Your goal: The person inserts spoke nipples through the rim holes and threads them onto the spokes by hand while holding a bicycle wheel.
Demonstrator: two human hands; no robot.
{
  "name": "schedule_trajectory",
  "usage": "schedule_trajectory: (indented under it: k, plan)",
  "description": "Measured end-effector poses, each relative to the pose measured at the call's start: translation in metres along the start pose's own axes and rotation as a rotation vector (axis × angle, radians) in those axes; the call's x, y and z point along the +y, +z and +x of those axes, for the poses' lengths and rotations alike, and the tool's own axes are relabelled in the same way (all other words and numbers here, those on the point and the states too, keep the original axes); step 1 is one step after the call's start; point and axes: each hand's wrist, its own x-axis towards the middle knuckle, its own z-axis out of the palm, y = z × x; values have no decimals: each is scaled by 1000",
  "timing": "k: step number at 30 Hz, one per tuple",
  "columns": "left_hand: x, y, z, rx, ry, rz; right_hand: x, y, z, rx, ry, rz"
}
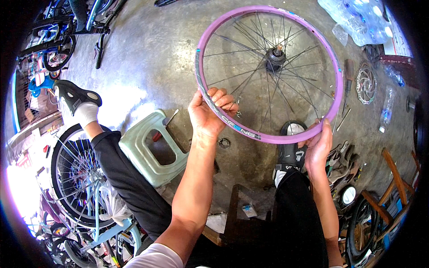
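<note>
A purple bicycle rim (286, 138) is held up in front of me, tilted over the concrete floor. Dark spokes fan out from its black hub (275, 59), and several of them seem to end short of the rim. My left hand (208, 115) is closed round the rim's lower left part, fingers curled over it to the inside. At the lower right, my right hand (318, 149) grips the same rim, its thumb along the outer edge and the other fingers partly hidden beneath.
A pale green plastic stool (134, 149) stands at left beside a red-handled screwdriver (157, 136). On the right lie a brake disc (366, 84), gloves (343, 163) and a clear bottle (387, 107). Bagged bottles (353, 20) sit far right. Bicycles (60, 38) and a wheel (56, 178) crowd the left.
</note>
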Motion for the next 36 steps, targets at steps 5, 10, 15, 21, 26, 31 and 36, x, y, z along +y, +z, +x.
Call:
schedule_trajectory:
  k: [5, 10, 15, 21, 26, 31, 36]
  plan:
    - [3, 4, -1, 37, 10, 64, 2, -3, 2, -14, -14, 5]
    - [6, -4, 0, 34, -9, 62, 3, -4, 0, -17, -17, 8]
    - [11, -7, 1, 230, 140, 263, 0, 0, -1, -43, -28, 16]
    - [39, -8, 14, 405, 404, 572, 0, -6, 2, -56, -13, 18]
    - [65, -13, 30, 323, 660, 1015, 0, -1, 1, -48, -7, 25]
    - [52, 11, 33, 369, 680, 1371, 1, -8, 3, -50, -2, 5]
    - [56, 7, 36, 394, 705, 1365, -2, -2, 2, -65, -19, 18]
